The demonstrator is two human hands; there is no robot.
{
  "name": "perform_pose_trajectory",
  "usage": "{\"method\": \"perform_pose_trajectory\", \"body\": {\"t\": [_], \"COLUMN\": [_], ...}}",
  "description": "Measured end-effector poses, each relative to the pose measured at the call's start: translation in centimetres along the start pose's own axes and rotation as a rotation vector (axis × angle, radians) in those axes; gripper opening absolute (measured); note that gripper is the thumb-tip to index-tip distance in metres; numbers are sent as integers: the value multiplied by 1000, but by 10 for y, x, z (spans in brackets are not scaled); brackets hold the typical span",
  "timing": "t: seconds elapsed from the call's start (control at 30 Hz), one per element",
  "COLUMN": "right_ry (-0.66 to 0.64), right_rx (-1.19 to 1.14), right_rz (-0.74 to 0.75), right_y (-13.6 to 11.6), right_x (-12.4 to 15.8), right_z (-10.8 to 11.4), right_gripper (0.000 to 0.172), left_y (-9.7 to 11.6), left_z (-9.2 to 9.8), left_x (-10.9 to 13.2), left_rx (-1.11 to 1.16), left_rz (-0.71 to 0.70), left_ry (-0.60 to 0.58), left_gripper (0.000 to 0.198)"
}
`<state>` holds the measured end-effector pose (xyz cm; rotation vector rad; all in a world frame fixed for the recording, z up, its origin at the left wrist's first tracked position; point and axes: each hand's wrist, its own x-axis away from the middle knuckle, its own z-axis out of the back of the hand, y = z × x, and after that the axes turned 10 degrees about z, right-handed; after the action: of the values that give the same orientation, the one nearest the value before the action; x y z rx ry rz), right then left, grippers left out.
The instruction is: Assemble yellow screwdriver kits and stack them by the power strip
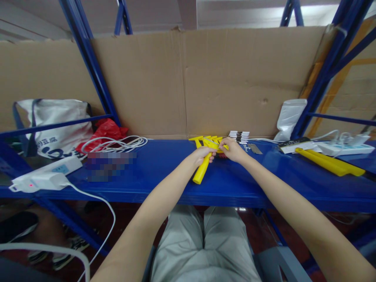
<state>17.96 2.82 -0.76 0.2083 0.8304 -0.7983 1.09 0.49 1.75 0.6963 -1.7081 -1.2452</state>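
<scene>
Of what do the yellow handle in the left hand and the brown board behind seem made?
Yellow handle: probably plastic, smooth and slightly shiny; its colour looks even.
Brown board: most likely cardboard, matte, with a vertical crease and uneven top edge.

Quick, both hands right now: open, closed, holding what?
Left hand: closed around the yellow tool.
Right hand: bent in at the tool's upper end; whether it grips anything cannot be told.
</scene>
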Motion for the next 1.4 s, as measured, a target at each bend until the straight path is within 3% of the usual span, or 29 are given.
{"method": "perform_pose_trajectory", "body": {"t": [0.23,0.4,0.83,1.4], "right_ry": [-34,9,95,84], "right_rx": [76,83,-137,-302], "right_rz": [29,33,-77,-224], "right_y": [-6,-11,-2,-5], "right_x": [1,2,1,0], "right_z": [0,0,-6,-2], "right_gripper": [12,9,6,9], "left_y": [-1,1,2,0], "left_z": [-1,-1,-1,-1], "left_x": [-1,1,0,0], "left_rx": [25,34,28,35], "left_rz": [-1,13,18,12], "left_ry": [-6,-12,-41,-27], "left_gripper": [18,18,19,17]}}
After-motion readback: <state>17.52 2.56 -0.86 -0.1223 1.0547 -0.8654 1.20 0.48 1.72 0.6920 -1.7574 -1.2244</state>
